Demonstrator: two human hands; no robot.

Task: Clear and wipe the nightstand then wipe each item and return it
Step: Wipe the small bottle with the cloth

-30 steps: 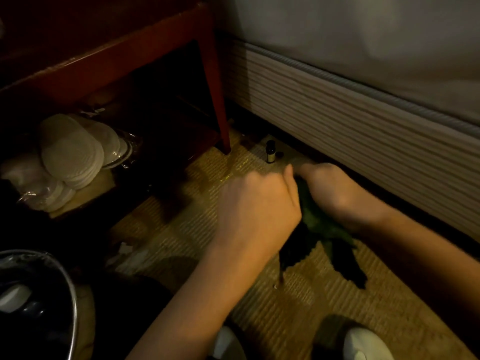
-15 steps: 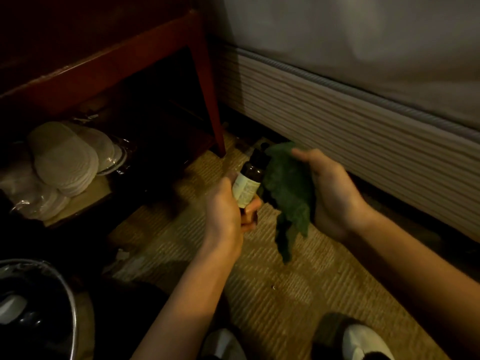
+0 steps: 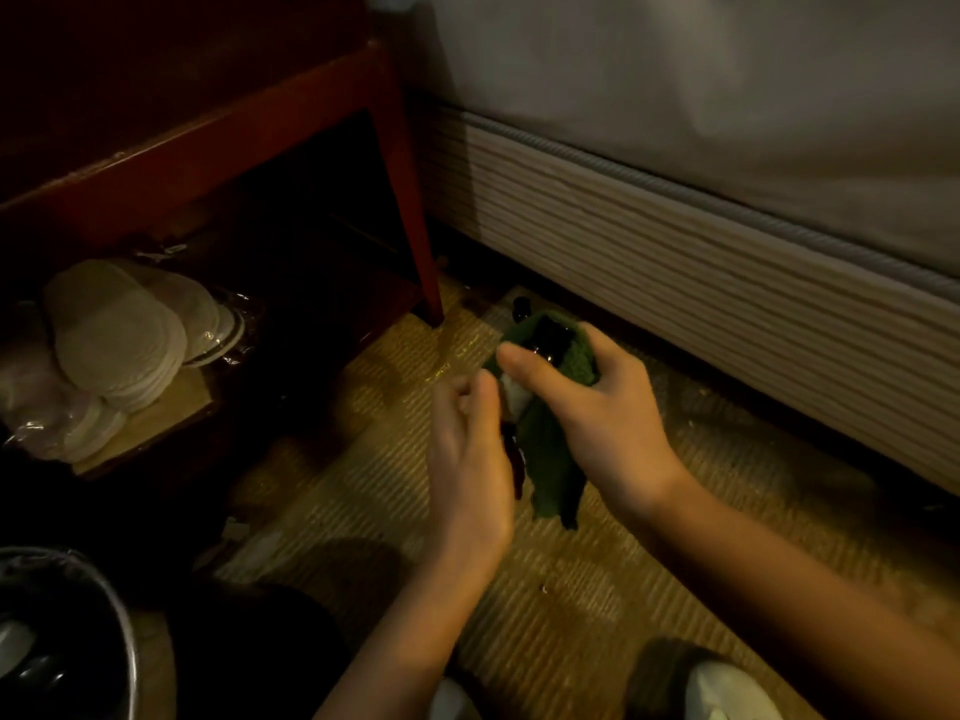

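A dark glass bottle (image 3: 546,339) with a white label is up off the woven mat, between my two hands. My right hand (image 3: 597,413) holds a green cloth (image 3: 550,459) wrapped round the bottle's upper part, thumb across the front. My left hand (image 3: 467,459) grips the bottle's lower end, which is mostly hidden behind its palm. The red wooden nightstand (image 3: 410,215) stands at the upper left, one leg just left of the hands. A small dark bottle (image 3: 519,305) stands on the floor right behind the cloth.
On the nightstand's lower shelf lies a stack of round white cotton pads (image 3: 119,335) in clear wrap. A metal-rimmed bin (image 3: 122,631) sits at the bottom left. The striped side of the bed (image 3: 675,262) runs along the right. White footwear (image 3: 727,688) is at the bottom edge.
Both hands came up from the mat with the bottle and cloth. The right hand has since folded the cloth round the bottle's top, and the left hand has slid toward its base.
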